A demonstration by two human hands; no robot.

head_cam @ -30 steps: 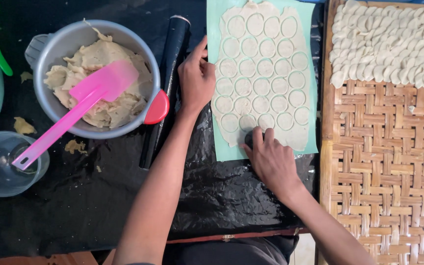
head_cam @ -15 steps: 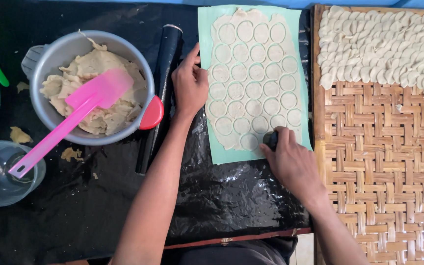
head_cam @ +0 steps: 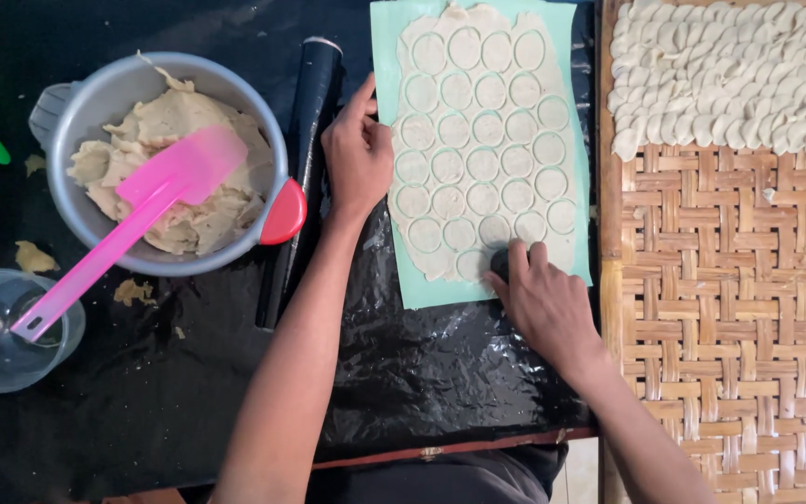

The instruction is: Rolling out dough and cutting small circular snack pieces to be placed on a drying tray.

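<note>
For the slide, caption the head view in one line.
Left hand steadies the green mat while right hand presses a dark cutter into rolled dough.

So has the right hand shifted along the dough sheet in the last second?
Yes. The right hand went right along the near edge of the dough sheet, then back left toward the middle.

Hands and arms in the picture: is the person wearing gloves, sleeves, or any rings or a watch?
No. The left hand and the right hand are both bare, with no gloves. Both forearms are bare too, as far as the picture shows, so no sleeves can be seen. No watch or bracelet shows on either wrist, and no rings show on the fingers. The fingernails look short and unpainted.
</note>
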